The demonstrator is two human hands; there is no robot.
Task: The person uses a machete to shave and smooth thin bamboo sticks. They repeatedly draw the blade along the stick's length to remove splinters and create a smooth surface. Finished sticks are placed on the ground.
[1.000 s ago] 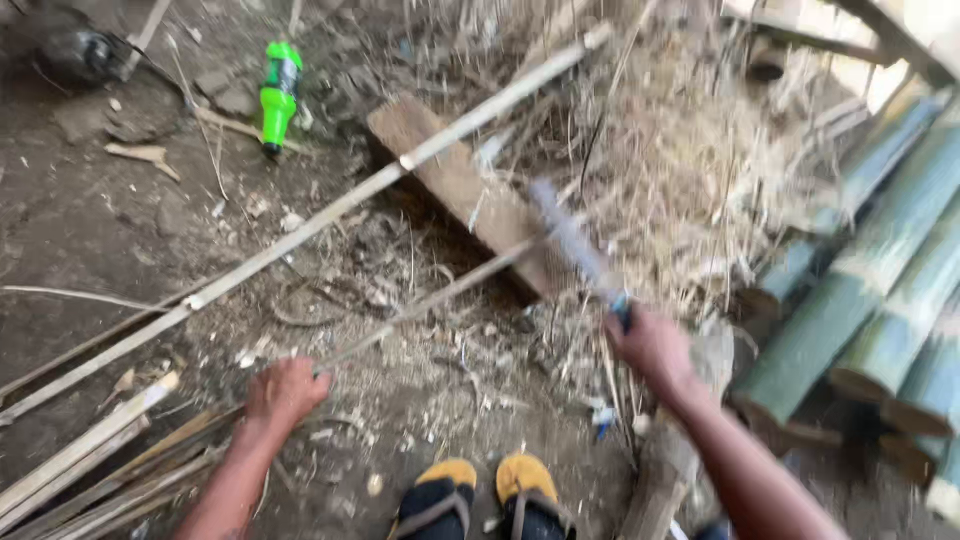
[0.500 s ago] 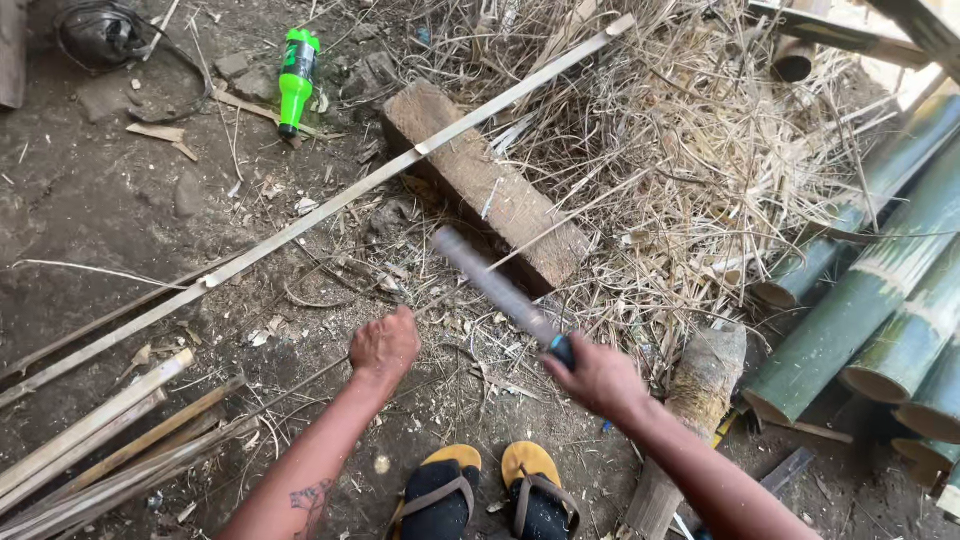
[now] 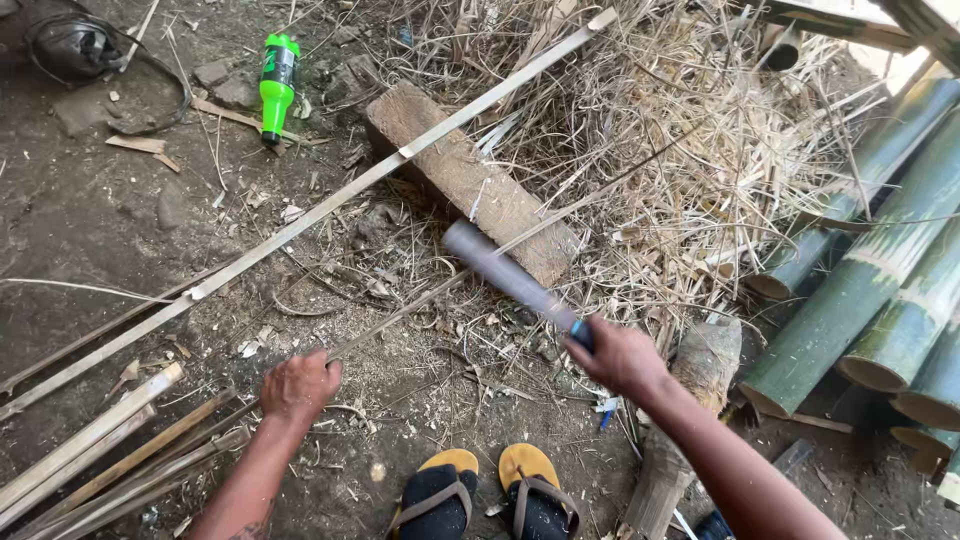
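Head view: the right hand (image 3: pixel 622 355) is closed tight around the handle of a long knife (image 3: pixel 505 275), whose blurred grey blade points up and away towards the wooden block (image 3: pixel 470 180) and ends just short of it. The left hand (image 3: pixel 298 385) is pinched shut on the near end of a thin bamboo strip (image 3: pixel 480 262); the strip runs from that hand up across the near corner of the block, passing under the blade. A longer, wider bamboo slat (image 3: pixel 330 205) lies across the far end of the block. A green bottle (image 3: pixel 277 85) lies on the dirt, well apart to the left of the block. Dry bamboo shavings (image 3: pixel 700 170) are heaped right of the block, and green bamboo poles (image 3: pixel 860 290) lie beyond the heap. Two yellow sandals (image 3: pixel 485 490) sit below the block, between the arms.
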